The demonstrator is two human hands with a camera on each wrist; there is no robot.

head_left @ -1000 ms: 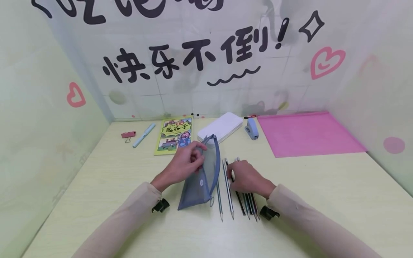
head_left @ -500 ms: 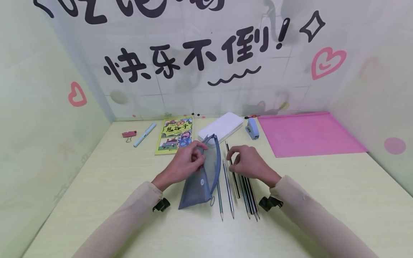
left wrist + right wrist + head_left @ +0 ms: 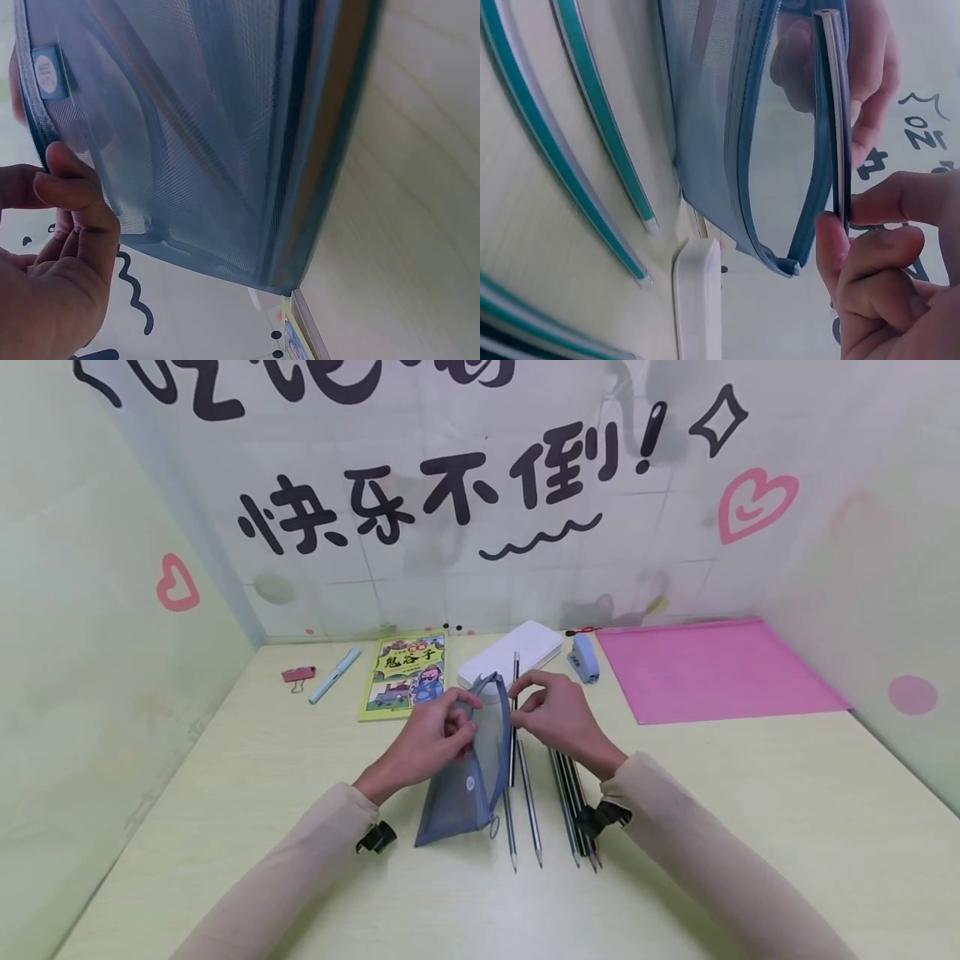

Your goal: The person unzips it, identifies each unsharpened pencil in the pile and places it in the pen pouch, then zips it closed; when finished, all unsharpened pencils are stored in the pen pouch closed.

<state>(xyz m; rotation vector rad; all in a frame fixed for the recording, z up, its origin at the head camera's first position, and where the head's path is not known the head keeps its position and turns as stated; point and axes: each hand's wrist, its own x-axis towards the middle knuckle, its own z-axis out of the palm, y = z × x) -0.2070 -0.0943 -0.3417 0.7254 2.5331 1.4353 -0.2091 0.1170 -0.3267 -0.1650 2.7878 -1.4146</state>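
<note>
A blue mesh zip pencil case [image 3: 452,806] stands tilted on the table, its zipped mouth agape toward the right. My left hand [image 3: 431,739] pinches its upper edge between thumb and finger. Long shapes show faintly through the mesh [image 3: 195,150] in the left wrist view. My right hand [image 3: 561,717] pinches a dark striped pencil [image 3: 516,667] by thumb and forefinger, upright right beside the case's mouth. Two green-and-silver pencils [image 3: 529,806] lie just right of the case. Further right, under the right wrist, is a bunch of several pencils [image 3: 570,802].
Along the back are a pink binder clip [image 3: 298,673], a light blue pen [image 3: 335,675], a yellow comic-style book [image 3: 405,672], a white box [image 3: 521,647], a blue stapler [image 3: 583,658] and a pink sheet or folder [image 3: 720,672]. A printed wall rises behind them.
My right hand has lifted a dark pencil off the table and carried it left and up to the case's mouth. The left hand and the case stay in place.
</note>
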